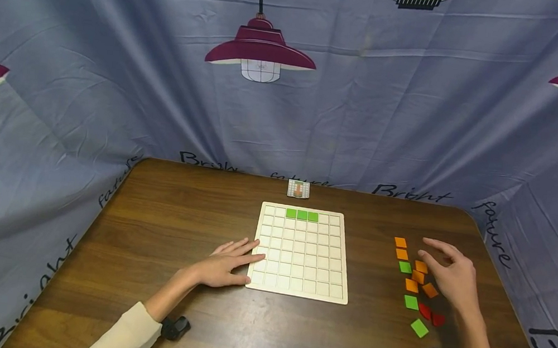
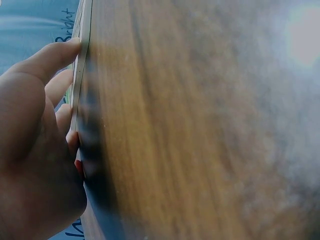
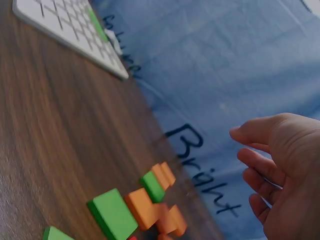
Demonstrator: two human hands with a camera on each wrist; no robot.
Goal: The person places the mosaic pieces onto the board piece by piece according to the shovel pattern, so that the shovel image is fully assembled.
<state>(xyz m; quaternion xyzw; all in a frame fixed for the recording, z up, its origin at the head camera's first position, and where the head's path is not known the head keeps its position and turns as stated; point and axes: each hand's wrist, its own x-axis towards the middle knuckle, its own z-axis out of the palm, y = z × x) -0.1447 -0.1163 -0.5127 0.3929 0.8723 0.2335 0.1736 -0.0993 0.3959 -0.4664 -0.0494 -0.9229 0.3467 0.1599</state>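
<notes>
A cream grid board lies on the table, with three green tiles side by side in its top row. My left hand rests at the board's left edge with fingers spread, their tips over the rim. In the left wrist view the thumb and fingers touch the board's side. On the right, my right hand hovers beside the loose tiles, thumb and forefinger apart with nothing between them. Nearest to it are orange tiles; green tiles and red tiles lie closer to me.
Behind the board, near the far table edge, stands a small card with a printed grid pattern. The brown wooden table meets a blue printed curtain at the back and sides.
</notes>
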